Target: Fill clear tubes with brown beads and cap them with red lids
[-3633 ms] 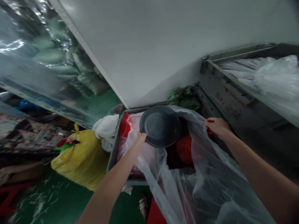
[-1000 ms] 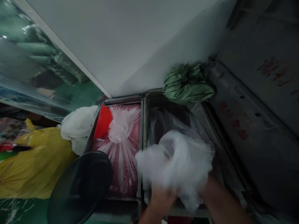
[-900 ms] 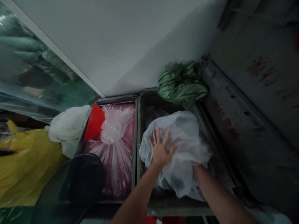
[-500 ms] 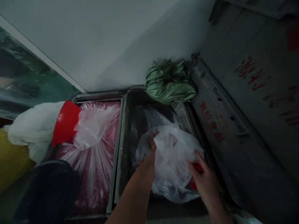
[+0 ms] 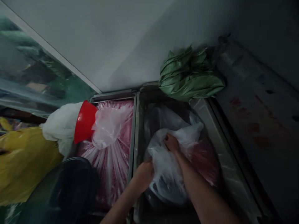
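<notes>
**Asker:** What is the left hand point(image 5: 144, 175) doing?

**Teller:** It's curling shut and holding a bunch of the see-through plastic bag point(image 5: 167, 172), down near the bottom of the picture

**Asker:** And the right hand point(image 5: 172, 143)?

**Teller:** It's reaching over the top of the bag and bending its fingers point(image 5: 169, 139) down into the plastic. It looks like it's pinching the bag, and the dark red nails are showing

**Asker:** Where is the bag?

**Teller:** It's sitting right under both hands, inside a metal tray point(image 5: 225, 155). Both hands are touching it

**Asker:** What's next to the right hand?

**Teller:** A red lump point(image 5: 205, 158) is lying just past it in the same tray, but it's dark and I can't tell what it is. A green sack point(image 5: 190, 74) is bunching up farther ahead of that hand, by the wall point(image 5: 105, 40)

**Asker:** And on the left hand's side?

**Teller:** Another metal tray point(image 5: 112, 95) is sitting just beside that hand, with pink stuff point(image 5: 111, 166) wrapped in plastic. A red bowl point(image 5: 84, 122) is tipping against a white cloth point(image 5: 59, 129) at its far corner. A round black lid point(image 5: 65, 189) is sitting near the hand, and a yellow bag point(image 5: 25, 158) is lying well past it
</notes>
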Motion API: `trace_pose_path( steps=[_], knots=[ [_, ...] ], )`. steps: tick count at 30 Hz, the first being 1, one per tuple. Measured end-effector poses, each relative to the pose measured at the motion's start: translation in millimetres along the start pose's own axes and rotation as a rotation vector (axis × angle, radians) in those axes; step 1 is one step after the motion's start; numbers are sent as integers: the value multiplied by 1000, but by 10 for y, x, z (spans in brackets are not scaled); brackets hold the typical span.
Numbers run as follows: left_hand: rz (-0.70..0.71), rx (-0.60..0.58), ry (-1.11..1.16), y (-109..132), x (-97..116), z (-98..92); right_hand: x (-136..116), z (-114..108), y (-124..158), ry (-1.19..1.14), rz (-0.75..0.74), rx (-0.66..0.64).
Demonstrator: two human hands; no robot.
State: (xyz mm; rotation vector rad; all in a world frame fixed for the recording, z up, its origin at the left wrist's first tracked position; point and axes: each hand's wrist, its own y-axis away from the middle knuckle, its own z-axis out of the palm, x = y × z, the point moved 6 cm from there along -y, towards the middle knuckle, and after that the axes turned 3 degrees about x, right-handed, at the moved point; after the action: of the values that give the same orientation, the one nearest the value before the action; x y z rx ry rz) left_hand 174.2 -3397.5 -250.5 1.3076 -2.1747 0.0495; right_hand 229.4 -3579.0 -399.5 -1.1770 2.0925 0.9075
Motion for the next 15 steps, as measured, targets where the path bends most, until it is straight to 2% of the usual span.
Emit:
trace_pose_path(
  steps=[2,3,4,6,8,10,12,14,15],
  knots=[
    [-78,158,39,278,-50,-102,-13,57,-17,-2,32,-1],
    [-108,232,47,398,-53,-80,-41,72,-18,-10,42,-4],
    [-103,245,37,476,-35,23,-79,76,-14,-21,47,-9],
    [-80,87,16,480,-24,429,-167,52,1,-52,49,-33],
    [-178,-94,17,340,-144,848,-256,-13,11,-91,65,-84],
    [-283,-183,53,133,-278,1070,-350,-131,24,-128,109,-156],
    [-343,-158,214,-50,-326,1027,-460,-329,81,-149,167,-219],
    [-347,-84,451,-133,-273,752,-579,-612,235,-186,208,-246],
    [-333,-46,561,-129,-232,542,-636,-778,363,-229,215,-233]
  ],
)
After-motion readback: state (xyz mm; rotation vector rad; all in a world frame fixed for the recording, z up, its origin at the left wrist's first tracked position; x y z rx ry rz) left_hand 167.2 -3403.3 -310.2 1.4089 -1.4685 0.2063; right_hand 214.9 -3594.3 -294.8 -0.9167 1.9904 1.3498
